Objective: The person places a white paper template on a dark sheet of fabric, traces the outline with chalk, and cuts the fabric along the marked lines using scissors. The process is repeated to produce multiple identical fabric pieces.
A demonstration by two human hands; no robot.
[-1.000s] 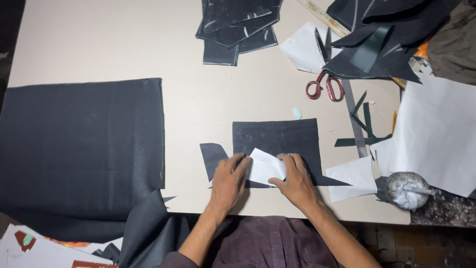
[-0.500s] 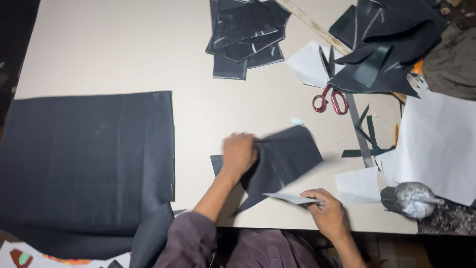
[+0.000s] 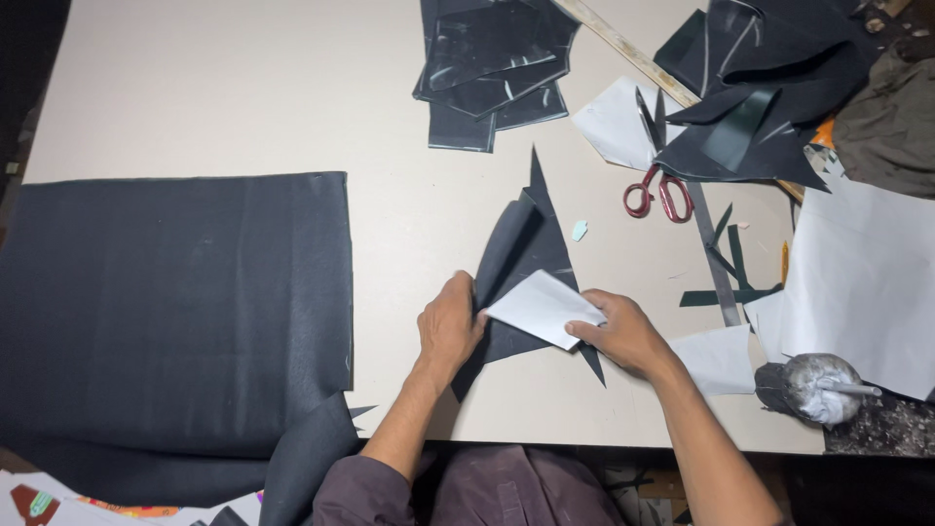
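A small dark fabric piece (image 3: 521, 248) lies folded into a pointed shape near the table's front edge. My left hand (image 3: 450, 324) presses on its left edge, fingers curled over the cloth. My right hand (image 3: 617, 331) pinches a white paper pattern (image 3: 542, 308) and holds it on top of the dark piece. The two hands sit close together, with the paper between them.
A large dark cloth (image 3: 175, 302) covers the table's left side and hangs over the front edge. Cut dark pieces (image 3: 492, 63) are stacked at the back. Red-handled scissors (image 3: 659, 193), a steel ruler (image 3: 709, 255), white paper sheets (image 3: 862, 278) and a grey lump (image 3: 813, 387) lie to the right.
The dark piece lay flat under both hands; my left hand lifted and folded it over. My right hand drew the white paper aside, then brought it back onto the folded cloth.
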